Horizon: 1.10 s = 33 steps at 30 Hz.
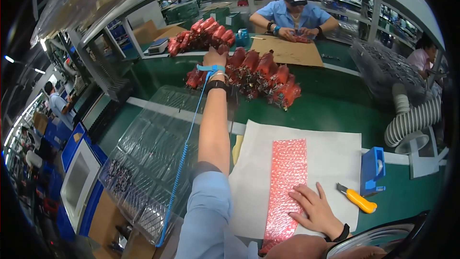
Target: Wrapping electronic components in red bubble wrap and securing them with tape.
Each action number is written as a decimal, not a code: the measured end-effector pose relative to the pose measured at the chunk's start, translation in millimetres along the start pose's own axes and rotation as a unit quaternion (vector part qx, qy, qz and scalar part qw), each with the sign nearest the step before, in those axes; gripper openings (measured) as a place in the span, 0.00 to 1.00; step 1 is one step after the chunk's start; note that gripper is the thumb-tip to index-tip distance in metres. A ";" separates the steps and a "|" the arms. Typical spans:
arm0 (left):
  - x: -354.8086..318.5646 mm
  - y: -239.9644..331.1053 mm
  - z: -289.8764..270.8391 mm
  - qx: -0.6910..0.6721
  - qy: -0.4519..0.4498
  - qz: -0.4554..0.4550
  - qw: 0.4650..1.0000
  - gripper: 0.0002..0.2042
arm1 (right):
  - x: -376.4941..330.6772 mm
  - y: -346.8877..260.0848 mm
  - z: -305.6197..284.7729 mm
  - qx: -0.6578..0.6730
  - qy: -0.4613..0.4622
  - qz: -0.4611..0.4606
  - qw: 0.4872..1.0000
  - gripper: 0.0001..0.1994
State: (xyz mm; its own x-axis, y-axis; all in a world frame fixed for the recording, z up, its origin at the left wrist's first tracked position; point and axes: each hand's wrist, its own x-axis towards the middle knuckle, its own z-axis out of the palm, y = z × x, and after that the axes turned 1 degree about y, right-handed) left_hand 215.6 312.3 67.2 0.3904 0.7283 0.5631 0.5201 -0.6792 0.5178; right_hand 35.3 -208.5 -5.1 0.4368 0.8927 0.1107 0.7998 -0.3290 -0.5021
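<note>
My left arm stretches far forward, and my left hand (215, 58) reaches the row of red bubble-wrapped bundles (266, 67) on the green table. Its fingers are turned away and small, so whether they grip a bundle cannot be made out. Around that wrist sit a blue strap with a coiled cord (181, 163) and a black band. My right hand (316, 209) rests with fingers spread on the right edge of a long strip of red bubble wrap (288, 168). Under the strip lies a white sheet (335, 153). A yellow utility knife (360, 201) is right of that hand.
A blue tape dispenser (372, 170) stands by the sheet's right edge. Clear plastic trays (153, 139) lie at left, a white flexible duct (416, 122) at right. Across the table, a co-worker (293, 17) handles a red bundle over cardboard (287, 52), near another red pile (201, 36).
</note>
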 end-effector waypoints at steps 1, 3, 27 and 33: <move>2.8 -2.5 4.6 0.003 -0.001 -0.001 1.000 0.28 | 1.4 0.7 -1.3 0.002 -0.002 0.000 1.000 0.29; 8.2 -16.0 7.3 0.014 -0.039 0.014 0.999 0.28 | 6.5 1.6 -3.2 0.010 -0.005 -0.005 1.000 0.28; -191.7 -358.2 -372.5 0.358 -0.399 -0.106 0.837 0.19 | -4.1 -7.2 9.0 -0.025 0.052 -0.021 0.998 0.24; -213.9 -350.9 -379.0 0.167 -0.351 -0.203 0.899 0.27 | -14.1 -4.0 12.2 -0.004 0.051 -0.007 0.999 0.24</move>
State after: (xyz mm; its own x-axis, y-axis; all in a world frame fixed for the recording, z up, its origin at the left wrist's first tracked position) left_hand -338.4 360.5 9.2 0.4392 0.8675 -0.2337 0.8811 -0.3652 0.3004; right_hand 20.9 -216.0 -15.1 0.4655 0.8609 0.2052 0.8087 -0.3196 -0.4938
